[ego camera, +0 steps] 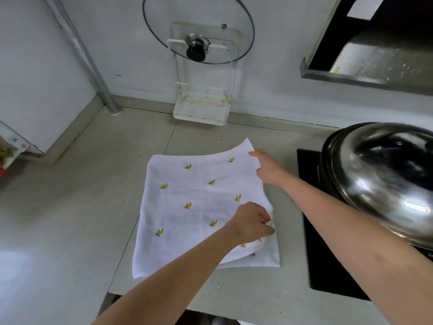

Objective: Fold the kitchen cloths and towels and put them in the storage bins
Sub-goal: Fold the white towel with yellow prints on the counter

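Observation:
A white towel (pixel 187 207) printed with small yellow bananas lies spread on the grey counter (pixel 70 219). My left hand (pixel 251 222) reaches across it and pinches the towel's right edge near the front corner, where the cloth is bunched and lifted. My right hand (pixel 267 168) grips the same right edge near the far corner, which curls up off the counter. A second layer of white cloth shows under the lifted front right corner. No storage bin is in view.
A black cooktop (pixel 328 266) lies to the right with a large steel domed lid (pixel 384 179) over a pot. On the back wall hangs a clear rack (pixel 201 109) holding a glass lid (pixel 199 31). A metal pipe (pixel 93 66) stands at the back left.

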### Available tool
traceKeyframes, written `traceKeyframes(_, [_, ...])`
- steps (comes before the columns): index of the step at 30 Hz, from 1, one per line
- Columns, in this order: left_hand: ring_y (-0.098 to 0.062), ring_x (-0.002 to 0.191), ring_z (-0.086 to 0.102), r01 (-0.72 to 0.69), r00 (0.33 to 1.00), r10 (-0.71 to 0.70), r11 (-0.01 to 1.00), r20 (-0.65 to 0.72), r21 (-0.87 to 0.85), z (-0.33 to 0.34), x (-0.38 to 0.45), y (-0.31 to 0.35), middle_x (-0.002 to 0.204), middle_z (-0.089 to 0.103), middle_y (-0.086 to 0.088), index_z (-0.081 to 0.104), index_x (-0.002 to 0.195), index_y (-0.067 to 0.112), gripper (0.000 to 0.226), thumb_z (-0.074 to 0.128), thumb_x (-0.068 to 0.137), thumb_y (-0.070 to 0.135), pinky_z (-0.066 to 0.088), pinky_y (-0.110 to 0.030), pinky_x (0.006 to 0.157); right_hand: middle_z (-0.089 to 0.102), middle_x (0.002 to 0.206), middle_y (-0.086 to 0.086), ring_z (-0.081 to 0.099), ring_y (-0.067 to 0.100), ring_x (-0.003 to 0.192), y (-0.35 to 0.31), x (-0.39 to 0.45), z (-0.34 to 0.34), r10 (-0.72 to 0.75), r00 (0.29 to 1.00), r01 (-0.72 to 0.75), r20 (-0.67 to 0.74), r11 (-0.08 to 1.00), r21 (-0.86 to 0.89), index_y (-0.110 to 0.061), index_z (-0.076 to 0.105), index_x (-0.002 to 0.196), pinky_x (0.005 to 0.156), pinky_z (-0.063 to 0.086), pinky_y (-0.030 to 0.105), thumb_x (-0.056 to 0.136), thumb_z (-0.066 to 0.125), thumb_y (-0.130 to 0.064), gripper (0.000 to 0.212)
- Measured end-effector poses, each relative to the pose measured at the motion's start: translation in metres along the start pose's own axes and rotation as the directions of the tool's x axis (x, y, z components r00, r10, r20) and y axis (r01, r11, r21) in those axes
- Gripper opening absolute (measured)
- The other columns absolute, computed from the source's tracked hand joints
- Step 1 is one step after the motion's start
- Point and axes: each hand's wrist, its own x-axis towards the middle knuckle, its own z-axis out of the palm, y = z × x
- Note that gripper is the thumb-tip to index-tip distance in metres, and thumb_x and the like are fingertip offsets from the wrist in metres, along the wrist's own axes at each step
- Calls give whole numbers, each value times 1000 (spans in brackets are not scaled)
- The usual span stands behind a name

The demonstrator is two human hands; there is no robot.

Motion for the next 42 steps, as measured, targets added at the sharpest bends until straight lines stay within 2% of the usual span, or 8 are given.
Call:
traceKeyframes(3, [-6, 56, 58, 47, 999, -47, 999, 25, -7, 12, 6, -8, 97, 65, -6, 60, 114, 9, 37, 68, 85, 31, 47, -18, 51, 24, 153, 4, 34, 20, 135, 16, -2, 12, 61, 998, -61, -4, 998, -16, -8, 31, 145, 103, 28, 19, 85, 43, 9, 65])
traceKeyframes(9, [-19, 112, 55, 68, 987, -18, 949, -162, 308, -19, 21, -45, 122, 56, -2, 59, 123, 17, 32, 57, 92, 28, 44, -27, 94, 44, 132, 18, 48, 31, 120, 32, -6, 41, 158, 985, -161, -69, 985, -53, -3, 46, 129, 95, 37, 28, 86, 58, -9, 45])
traceKeyframes(18, [-14, 136, 31, 35, 961, 110, 863, -254, 505, -69, 70, -67, 146, 39, 6, 43, 140, 19, 44, 49, 96, 20, 34, -26, 106, 60, 108, 13, 57, 31, 100, 31, 30, 51, 340, 883, -278, -322, 934, 224, -3, 54, 105, 74, 41, 32, 87, 55, -10, 20])
traceKeyframes(23, [-12, 143, 18, 27, 974, 93, 859, -206, 511, -73, 92, -69, 155, 26, 3, 32, 147, 18, 53, 48, 96, 19, 24, -24, 112, 60, 89, 5, 61, 24, 75, 27, 21, 71, -350, 877, 209, -328, 895, -394, -13, 66, 88, 51, 41, 27, 65, 66, 5, 30])
traceKeyframes(26, [-13, 143, 17, 17, 976, 104, 839, -192, 543, -73, 95, -74, 155, 26, 3, 33, 146, 18, 52, 48, 96, 18, 24, -23, 112, 62, 84, 3, 61, 21, 63, 37, 16, 81, -502, 816, 300, -286, 792, -532, -16, 69, 87, 46, 46, 24, 68, 62, -4, 24])
traceKeyframes(29, [-12, 143, 17, 14, 979, 96, 844, -178, 536, -78, 97, -75, 155, 25, 6, 33, 146, 19, 52, 46, 96, 18, 25, -23, 112, 62, 82, 6, 62, 26, 68, 35, 22, 71, -308, 869, 174, -388, 923, -343, -10, 66, 87, 50, 43, 26, 81, 49, -4, 19])
traceKeyframes(33, [-11, 141, 20, 2, 978, 111, 842, -177, 539, -81, 101, -75, 154, 27, 8, 36, 145, 20, 50, 47, 96, 18, 28, -23, 110, 63, 89, 10, 58, 29, 84, 41, 43, 54, 337, 843, -257, -420, 937, 235, -6, 57, 89, 62, 33, 28, 88, 52, -9, 5])
traceKeyframes(42, [-12, 144, 15, -18, 989, 101, 806, -108, 592, -79, 97, -78, 157, 19, 6, 31, 147, 19, 55, 50, 95, 20, 29, -27, 112, 68, 95, 12, 55, 24, 79, 40, 75, 34, 380, 871, -318, -312, 919, 233, -10, 59, 79, 64, 39, 28, 83, 60, -12, 5])
